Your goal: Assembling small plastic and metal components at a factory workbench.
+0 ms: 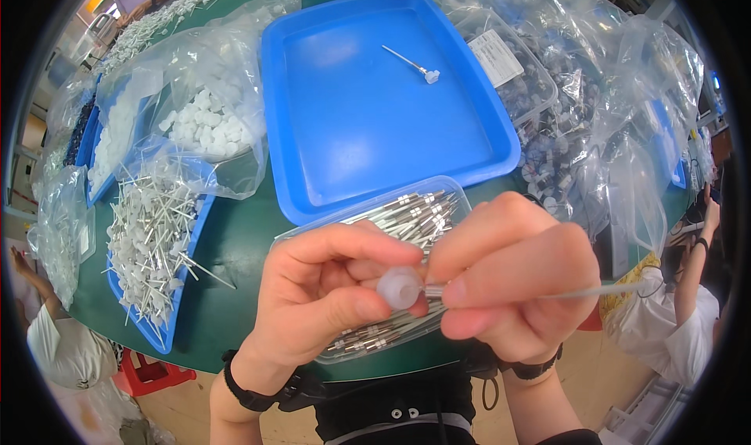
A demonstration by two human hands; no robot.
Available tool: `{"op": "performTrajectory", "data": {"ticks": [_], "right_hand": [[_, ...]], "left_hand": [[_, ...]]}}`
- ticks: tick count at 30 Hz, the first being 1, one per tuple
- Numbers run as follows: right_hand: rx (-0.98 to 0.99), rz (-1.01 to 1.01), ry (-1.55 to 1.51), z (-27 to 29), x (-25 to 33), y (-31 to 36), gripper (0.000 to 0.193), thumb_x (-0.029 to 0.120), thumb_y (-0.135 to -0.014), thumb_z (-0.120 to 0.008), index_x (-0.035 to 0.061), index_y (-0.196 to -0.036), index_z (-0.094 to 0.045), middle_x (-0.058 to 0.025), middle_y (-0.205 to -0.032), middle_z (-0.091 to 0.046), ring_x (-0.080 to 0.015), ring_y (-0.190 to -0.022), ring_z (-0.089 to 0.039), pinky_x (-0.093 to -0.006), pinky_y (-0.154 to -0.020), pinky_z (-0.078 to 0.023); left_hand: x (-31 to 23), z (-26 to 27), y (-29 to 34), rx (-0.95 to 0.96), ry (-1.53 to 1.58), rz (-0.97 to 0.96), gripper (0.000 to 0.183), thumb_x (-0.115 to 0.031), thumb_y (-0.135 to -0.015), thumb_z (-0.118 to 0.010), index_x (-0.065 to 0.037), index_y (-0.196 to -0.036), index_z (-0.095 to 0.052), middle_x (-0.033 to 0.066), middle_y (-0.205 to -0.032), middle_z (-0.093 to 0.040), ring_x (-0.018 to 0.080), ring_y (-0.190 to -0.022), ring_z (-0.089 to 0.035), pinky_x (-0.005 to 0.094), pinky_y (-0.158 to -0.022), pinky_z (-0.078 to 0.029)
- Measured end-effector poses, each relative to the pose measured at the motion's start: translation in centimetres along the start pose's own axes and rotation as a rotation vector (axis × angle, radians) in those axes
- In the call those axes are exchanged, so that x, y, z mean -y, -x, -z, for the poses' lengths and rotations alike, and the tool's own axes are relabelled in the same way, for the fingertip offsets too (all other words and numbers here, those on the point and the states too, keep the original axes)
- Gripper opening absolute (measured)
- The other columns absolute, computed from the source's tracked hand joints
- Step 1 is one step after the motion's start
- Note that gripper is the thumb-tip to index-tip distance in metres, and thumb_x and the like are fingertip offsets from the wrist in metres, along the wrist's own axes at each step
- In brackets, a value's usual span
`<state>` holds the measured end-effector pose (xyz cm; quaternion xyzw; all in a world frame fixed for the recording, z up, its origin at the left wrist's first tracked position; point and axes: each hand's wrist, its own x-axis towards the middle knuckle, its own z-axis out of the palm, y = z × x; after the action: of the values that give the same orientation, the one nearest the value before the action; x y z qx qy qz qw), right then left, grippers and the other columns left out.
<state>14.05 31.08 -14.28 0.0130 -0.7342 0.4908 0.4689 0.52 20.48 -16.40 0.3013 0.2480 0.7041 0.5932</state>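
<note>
My left hand (317,292) pinches a small white plastic cap (400,286) between thumb and fingers. My right hand (508,277) grips a thin metal rod (594,292) that points right, its near end meeting the cap. Both hands hover over a clear plastic tray of metal pins (415,214), partly hidden by them. One finished rod with a white cap (413,63) lies in the big blue tray (313,187) beyond.
A blue bin of white-capped rods (152,238) sits at the left, with a bag of white caps (207,124) behind it. Clear bags of parts (594,109) pile up at the right. Other people sit at the left and right edges of the green table (235,242).
</note>
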Motion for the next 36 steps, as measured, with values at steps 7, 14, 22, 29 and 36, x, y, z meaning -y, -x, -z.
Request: {"op": "performTrajectory", "data": {"ticks": [7,14,22,29,36], "right_hand": [[-0.015,-0.019,-0.023,-0.13,0.05,0.06,0.023,0.02,-0.076,-0.07,0.0022,-0.078,-0.056,-0.0143,-0.074,-0.058,-0.0154,-0.055,-0.053,-0.023,-0.046,-0.039],[0.009,-0.005,0.008,-0.02,0.07,0.01,0.021,0.017,-0.074,-0.071,0.0026,-0.078,-0.057,-0.0138,-0.073,-0.059,-0.0162,-0.057,-0.053,-0.0238,-0.048,-0.04],[0.058,-0.012,0.063,0.43,0.16,-0.15,0.019,0.01,-0.069,-0.072,0.0014,-0.077,-0.057,-0.0127,-0.071,-0.059,-0.0168,-0.058,-0.053,-0.0245,-0.049,-0.04],[0.075,-0.059,0.08,0.71,0.48,-0.19,0.018,0.008,-0.068,-0.072,0.0013,-0.075,-0.057,-0.0124,-0.069,-0.058,-0.0167,-0.058,-0.053,-0.0249,-0.049,-0.04],[0.082,-0.07,0.09,0.78,0.41,-0.24,0.017,0.005,-0.067,-0.072,0.0011,-0.074,-0.057,-0.0115,-0.069,-0.058,-0.0174,-0.058,-0.054,-0.025,-0.051,-0.041]], "left_hand": [[0.03,-0.09,-0.06,-0.009,0.013,-0.002,0.032,-0.001,-0.078,-0.062,0.008,-0.107,-0.054,0.0163,-0.098,-0.058,0.0236,-0.088,-0.061,0.0321,-0.078,-0.05],[-0.02,0.13,-0.05,0.012,-0.045,-0.015,0.03,0.001,-0.077,-0.061,0.008,-0.106,-0.056,0.0147,-0.096,-0.058,0.0213,-0.086,-0.06,0.0292,-0.076,-0.049],[0.0,0.35,-0.13,-0.01,-0.161,-0.051,0.031,0.003,-0.076,-0.062,0.007,-0.106,-0.058,0.0126,-0.092,-0.058,0.0159,-0.081,-0.058,0.0252,-0.071,-0.046],[0.08,0.35,-0.3,-0.019,-0.233,-0.068,0.031,0.005,-0.075,-0.062,0.006,-0.106,-0.059,0.0108,-0.089,-0.058,0.013,-0.077,-0.055,0.0232,-0.068,-0.044],[0.25,0.37,-0.27,-0.015,-0.198,-0.098,0.032,0.009,-0.073,-0.062,0.008,-0.106,-0.057,0.012,-0.093,-0.057,0.0153,-0.082,-0.057,0.025,-0.071,-0.046]]}}
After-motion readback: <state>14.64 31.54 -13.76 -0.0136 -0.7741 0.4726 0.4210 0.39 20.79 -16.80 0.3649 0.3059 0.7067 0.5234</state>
